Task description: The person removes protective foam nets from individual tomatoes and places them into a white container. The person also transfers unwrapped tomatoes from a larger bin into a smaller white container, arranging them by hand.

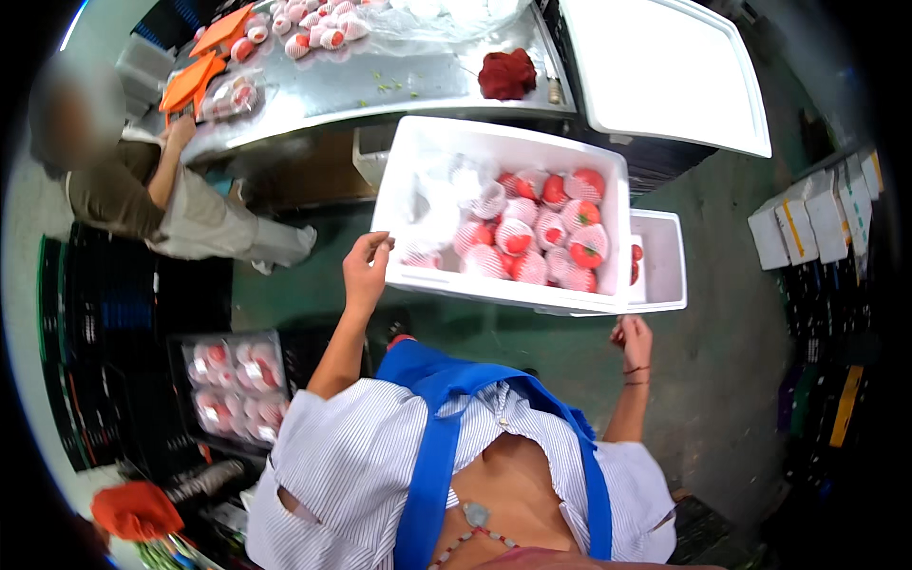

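A white polystyrene foam box lies before me, slightly slanted. Red tomatoes, most in pale foam-net sleeves, fill its right and middle part. Loose white foam-net sleeves and clear plastic lie in its left part. My left hand grips the box's near left corner, thumb and fingers at the rim. At the near right corner, my right hand has its fingers curled against the edge; the fingertips are partly hidden. Below and right of this box sits a second white foam box with a few red tomatoes visible inside.
Ahead is a metal table with netted tomatoes, a dark red cloth and orange trays. A co-worker stands at its left. A white foam lid lies at right. Packed punnets sit in a crate at left.
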The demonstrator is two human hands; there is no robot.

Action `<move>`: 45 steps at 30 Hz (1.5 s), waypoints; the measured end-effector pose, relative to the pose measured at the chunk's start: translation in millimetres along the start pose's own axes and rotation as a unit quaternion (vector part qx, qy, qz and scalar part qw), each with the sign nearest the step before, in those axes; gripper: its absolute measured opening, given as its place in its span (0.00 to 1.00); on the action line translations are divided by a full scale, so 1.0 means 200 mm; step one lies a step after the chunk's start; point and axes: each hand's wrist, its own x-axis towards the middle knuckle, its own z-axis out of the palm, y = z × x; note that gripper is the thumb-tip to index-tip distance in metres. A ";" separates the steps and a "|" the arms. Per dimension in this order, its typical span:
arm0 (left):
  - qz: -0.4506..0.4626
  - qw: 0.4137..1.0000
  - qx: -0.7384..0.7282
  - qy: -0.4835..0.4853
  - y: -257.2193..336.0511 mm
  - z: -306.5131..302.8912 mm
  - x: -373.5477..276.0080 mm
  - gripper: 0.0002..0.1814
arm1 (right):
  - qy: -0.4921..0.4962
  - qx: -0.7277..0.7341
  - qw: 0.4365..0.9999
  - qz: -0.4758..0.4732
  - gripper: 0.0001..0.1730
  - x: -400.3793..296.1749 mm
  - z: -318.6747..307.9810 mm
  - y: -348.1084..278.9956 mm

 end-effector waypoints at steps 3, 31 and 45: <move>0.009 1.000 0.001 -0.003 -0.06 -0.22 0.23 0.10 | -0.059 -0.037 0.997 -0.027 0.11 0.04 0.56 -0.22; -0.014 0.712 0.100 -0.694 -0.52 0.74 0.91 0.27 | -0.003 -0.367 0.911 0.190 0.39 0.37 1.44 0.04; -0.570 0.433 0.019 -0.698 -0.48 0.74 0.93 0.32 | 0.045 -0.027 0.958 0.282 0.37 0.51 1.58 -0.05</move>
